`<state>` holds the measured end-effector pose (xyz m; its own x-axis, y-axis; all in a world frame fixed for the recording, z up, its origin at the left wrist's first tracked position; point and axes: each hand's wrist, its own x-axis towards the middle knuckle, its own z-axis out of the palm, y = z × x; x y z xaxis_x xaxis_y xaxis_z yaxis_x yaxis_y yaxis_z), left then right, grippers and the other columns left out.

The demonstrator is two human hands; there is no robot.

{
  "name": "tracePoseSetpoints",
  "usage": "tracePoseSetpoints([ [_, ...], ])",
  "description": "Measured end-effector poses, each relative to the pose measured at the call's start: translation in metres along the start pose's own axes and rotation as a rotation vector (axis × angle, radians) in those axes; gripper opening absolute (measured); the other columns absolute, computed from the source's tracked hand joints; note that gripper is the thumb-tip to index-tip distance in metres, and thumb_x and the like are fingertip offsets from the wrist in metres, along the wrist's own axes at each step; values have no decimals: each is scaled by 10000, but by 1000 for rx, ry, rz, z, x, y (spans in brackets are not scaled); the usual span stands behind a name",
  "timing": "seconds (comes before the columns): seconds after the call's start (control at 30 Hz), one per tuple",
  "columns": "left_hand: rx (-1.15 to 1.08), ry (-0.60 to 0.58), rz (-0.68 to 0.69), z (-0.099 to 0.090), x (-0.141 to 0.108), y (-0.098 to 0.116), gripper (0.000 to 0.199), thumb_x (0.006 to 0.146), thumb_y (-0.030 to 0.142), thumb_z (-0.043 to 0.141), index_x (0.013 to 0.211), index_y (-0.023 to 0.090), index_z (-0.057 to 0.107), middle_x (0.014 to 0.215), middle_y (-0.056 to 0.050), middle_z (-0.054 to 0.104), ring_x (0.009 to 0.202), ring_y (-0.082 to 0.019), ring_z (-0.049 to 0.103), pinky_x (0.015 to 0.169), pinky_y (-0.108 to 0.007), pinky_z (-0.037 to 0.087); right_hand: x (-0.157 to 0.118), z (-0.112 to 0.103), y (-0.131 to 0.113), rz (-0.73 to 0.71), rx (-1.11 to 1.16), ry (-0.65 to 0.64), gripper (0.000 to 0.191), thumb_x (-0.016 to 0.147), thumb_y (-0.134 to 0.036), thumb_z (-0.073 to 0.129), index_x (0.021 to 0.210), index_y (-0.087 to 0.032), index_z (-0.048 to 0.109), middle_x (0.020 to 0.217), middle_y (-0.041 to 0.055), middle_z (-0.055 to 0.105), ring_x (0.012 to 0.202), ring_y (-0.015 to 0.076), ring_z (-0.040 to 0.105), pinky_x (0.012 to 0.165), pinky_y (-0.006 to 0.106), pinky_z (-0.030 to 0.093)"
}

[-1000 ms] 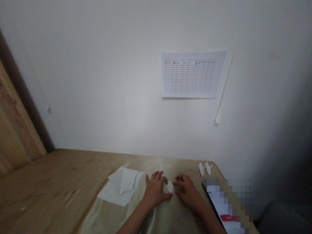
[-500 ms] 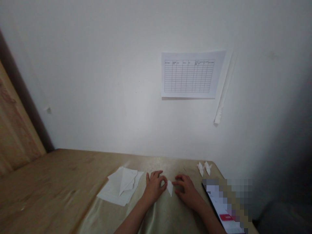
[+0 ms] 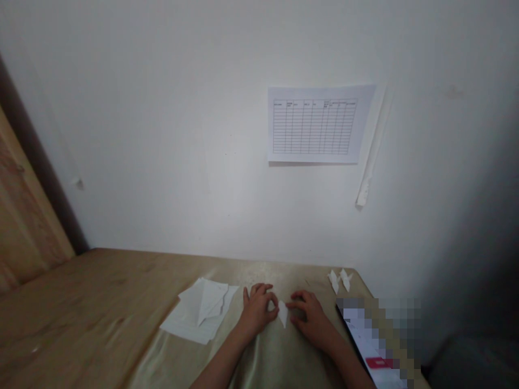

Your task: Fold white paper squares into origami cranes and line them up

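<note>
A small piece of white folded paper (image 3: 283,314), kite-shaped with its point toward me, sits between my hands on the cloth-covered table. My left hand (image 3: 259,305) curls thumb and index finger into a ring, their tips closed at the paper's left edge. At the right side, my right hand (image 3: 308,312) has thumb and index finger apart. Its index fingertip comes close to the paper's upper right edge; whether it touches I cannot tell. Left of my hands lies a stack of white paper sheets (image 3: 182,326) with a folded, pointed piece (image 3: 211,300) on top.
Two small folded white paper figures (image 3: 339,281) stand near the table's far right corner. A tablet-like screen (image 3: 365,346), partly pixelated, lies by my right forearm. A printed table sheet (image 3: 314,127) hangs on the wall (image 3: 162,135). Wooden boarding (image 3: 28,216) rises at the left.
Both hands and the folded paper stay almost where they were. The view has shifted very slightly.
</note>
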<state>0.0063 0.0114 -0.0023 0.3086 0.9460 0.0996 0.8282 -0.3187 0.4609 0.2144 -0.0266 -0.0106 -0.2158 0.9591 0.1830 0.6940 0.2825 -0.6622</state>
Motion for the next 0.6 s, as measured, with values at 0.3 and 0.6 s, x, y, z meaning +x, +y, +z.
tracePoseSetpoints([
  [0.3,32,-28,32,2,-4,-2,499,593,490,849,1027,336,658,1488,-5,506,1450,-348,309,1167,-700,58,0,1,2,-20,7,12,377,769,-193,604,1117,-263,732,1310,76,582,1291,246,475,1144,401,337],
  [0.6,2,-5,45,5,-4,-6,751,515,585,869,1200,382,636,1482,-30,515,1438,-369,324,1176,-696,20,0,2,2,-23,10,31,377,763,-184,617,1111,-271,733,1294,69,588,1282,242,482,1139,385,338],
])
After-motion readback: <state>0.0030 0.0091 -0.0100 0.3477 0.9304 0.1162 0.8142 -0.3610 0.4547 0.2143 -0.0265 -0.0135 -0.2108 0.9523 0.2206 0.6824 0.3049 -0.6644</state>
